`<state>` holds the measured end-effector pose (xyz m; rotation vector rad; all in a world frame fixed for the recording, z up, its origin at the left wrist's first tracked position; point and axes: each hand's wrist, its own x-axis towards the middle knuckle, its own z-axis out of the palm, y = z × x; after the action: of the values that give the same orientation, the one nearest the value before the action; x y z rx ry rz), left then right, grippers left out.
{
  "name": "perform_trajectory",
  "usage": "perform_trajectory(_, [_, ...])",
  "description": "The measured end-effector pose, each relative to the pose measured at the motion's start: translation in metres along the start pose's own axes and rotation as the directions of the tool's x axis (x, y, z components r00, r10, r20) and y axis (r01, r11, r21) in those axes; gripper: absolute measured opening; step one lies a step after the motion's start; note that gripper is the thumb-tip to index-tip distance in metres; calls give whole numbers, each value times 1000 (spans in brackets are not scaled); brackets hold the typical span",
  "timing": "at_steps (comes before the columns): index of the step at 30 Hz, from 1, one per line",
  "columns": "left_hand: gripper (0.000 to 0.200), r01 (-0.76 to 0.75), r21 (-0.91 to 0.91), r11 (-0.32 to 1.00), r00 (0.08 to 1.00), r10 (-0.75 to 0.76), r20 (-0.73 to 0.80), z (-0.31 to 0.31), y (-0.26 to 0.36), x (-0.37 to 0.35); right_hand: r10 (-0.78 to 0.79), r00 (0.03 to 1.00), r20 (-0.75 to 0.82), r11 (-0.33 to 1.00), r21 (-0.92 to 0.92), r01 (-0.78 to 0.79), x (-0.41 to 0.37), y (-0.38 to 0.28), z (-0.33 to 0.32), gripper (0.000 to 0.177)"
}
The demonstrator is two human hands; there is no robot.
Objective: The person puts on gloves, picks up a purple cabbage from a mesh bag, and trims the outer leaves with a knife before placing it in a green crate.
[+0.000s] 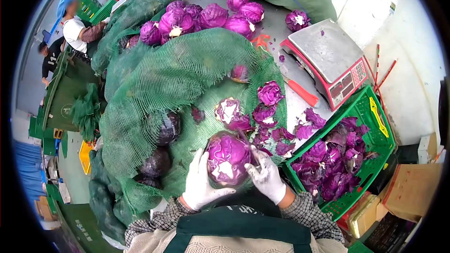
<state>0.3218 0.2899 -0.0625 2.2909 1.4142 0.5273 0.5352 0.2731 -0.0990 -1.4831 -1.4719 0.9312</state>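
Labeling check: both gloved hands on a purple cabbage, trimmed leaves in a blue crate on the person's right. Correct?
Wrong colour: the crate is green, not blue, per the head view. The rest stands: the gloved left hand and right hand are on the purple cabbage, and trimmed leaves lie in that crate on the person's right.

— Where does the single view look from?
— From the person's head, facing forward and steeply down over the chest onto the surface (274, 23).
— How near is it?
— Near. The left hand (200, 182) and right hand (267, 178), with the red cabbage (228, 157) held between them, sit low and central. The fisheye lens rounds the picture, reaching the scale (328, 51) at upper right and a co-worker (77, 28) far off at upper left.
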Motion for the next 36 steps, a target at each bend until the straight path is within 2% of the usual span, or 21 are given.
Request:
perform_trajectory(2, [116, -85, 126, 988, 996, 86, 1, -11, 7, 12, -7, 999, 47, 998, 64, 4, 12, 6, -5, 40])
perform_trajectory(3, [120, -114, 117, 987, 993, 113, 13, -9, 8, 19, 38, 995, 92, 999, 7, -39, 17, 5, -8, 40])
perform_trajectory(4, [125, -145, 106, 984, 989, 143, 24, -4, 7, 22, -42, 998, 55, 998, 47, 40, 19, 6, -7, 42])
perform_trajectory(5, [122, -188, 26, 982, 981, 189, -37, 7, 3, 21, -25, 997, 72, 1000, -14, 26, 19, 3, -8, 44])
perform_trajectory(6, [121, -186, 8, 982, 981, 187, -54, 12, 3, 20, -5, 996, 85, 997, -75, 11, 19, 0, -9, 46])
perform_trajectory(8, [118, -176, -31, 984, 981, 173, -85, 20, 6, 18, -87, 996, -7, 964, -254, 83, 4, 10, 0, 51])
perform_trajectory(10, [115, -170, -17, 985, 981, 167, -101, 20, 8, 20, -61, 995, 74, 924, -373, 84, -10, 8, 5, 54])
perform_trajectory(12, [115, -146, -6, 989, 985, 145, -94, 18, 11, 22, -136, 991, -5, 925, -358, 126, -19, -4, 9, 44])
perform_trajectory(13, [114, -138, 8, 990, 987, 138, -88, 18, 12, 23, -108, 994, 21, 907, -406, 107, -21, -6, 11, 46])
perform_trajectory(15, [114, -150, 8, 989, 983, 150, -109, 20, 12, 23, -42, 999, 11, 971, -234, 44, -22, 7, 25, 47])
perform_trajectory(17, [114, -150, -7, 989, 982, 148, -115, 20, 13, 28, -68, 990, 124, 847, -517, 123, -18, 9, 22, 61])
perform_trajectory(20, [103, -144, 25, 989, 980, 146, -138, 17, 17, 34, -64, 995, 82, 898, -431, 94, -12, 3, 22, 62])
perform_trajectory(21, [102, -139, 9, 990, 982, 139, -124, 18, 16, 36, -46, 994, 96, 818, -567, 92, -10, -10, 16, 61])
perform_trajectory(24, [101, -141, -14, 990, 983, 139, -118, 20, 13, 42, -38, 994, 99, 762, -641, 93, -8, -12, 14, 53])
perform_trajectory(27, [105, -167, -6, 986, 978, 165, -125, 26, 11, 46, 180, 972, 148, 794, -606, -55, 4, -27, 7, 52])
perform_trajectory(30, [106, -182, -5, 983, 977, 181, -115, 27, 10, 52, 232, 965, 120, 794, -597, -117, 11, -36, 1, 65])
perform_trajectory(33, [106, -201, -9, 980, 974, 198, -108, 30, 14, 55, 328, 932, 156, 773, -612, -169, 24, -36, -3, 65])
perform_trajectory(34, [106, -214, -9, 977, 971, 211, -111, 31, 16, 58, 81, 986, 143, 739, -673, 37, 16, 10, 5, 32])
perform_trajectory(35, [104, -218, -10, 976, 971, 216, -105, 32, 17, 61, 123, 976, 179, 763, -646, 22, 19, 40, 9, 31])
perform_trajectory(36, [102, -210, -9, 978, 971, 208, -115, 33, 18, 65, 161, 963, 218, 744, -667, 27, 26, 41, 6, 31])
